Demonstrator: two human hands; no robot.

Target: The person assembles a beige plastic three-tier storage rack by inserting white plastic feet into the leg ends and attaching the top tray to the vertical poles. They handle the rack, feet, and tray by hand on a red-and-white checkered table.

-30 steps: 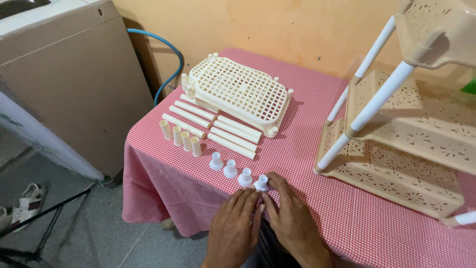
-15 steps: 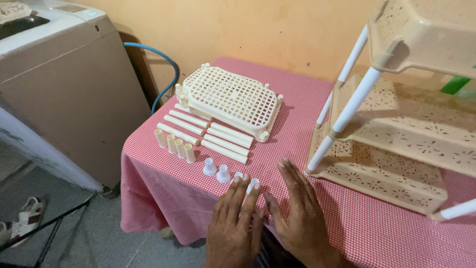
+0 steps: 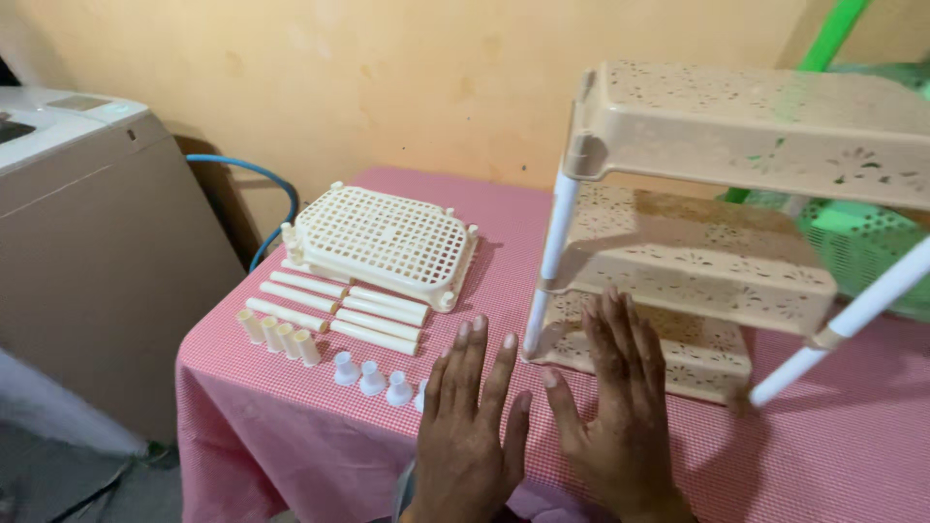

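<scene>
My left hand (image 3: 469, 426) and my right hand (image 3: 614, 407) are raised side by side over the near edge of the table, fingers spread, holding nothing. Just left of my left hand stand small white cone-shaped caps (image 3: 372, 377). Beyond them lie several cream tubes (image 3: 341, 310) in rows, short cream pegs (image 3: 279, 337) and a cream grid shelf panel (image 3: 383, 240) lying flat. My right hand is in front of the lower tier of a beige plastic rack (image 3: 697, 261) with white legs.
The table wears a pink checked cloth (image 3: 291, 436). A beige washing machine (image 3: 87, 242) stands at the left with a blue hose (image 3: 254, 174) behind it. A green basket (image 3: 867, 242) sits behind the rack. A yellow wall is at the back.
The camera has tilted up and moved closer, bringing the rack and wall into view. Both hands have lifted off the cloth, away from the white caps, fingers spread.
</scene>
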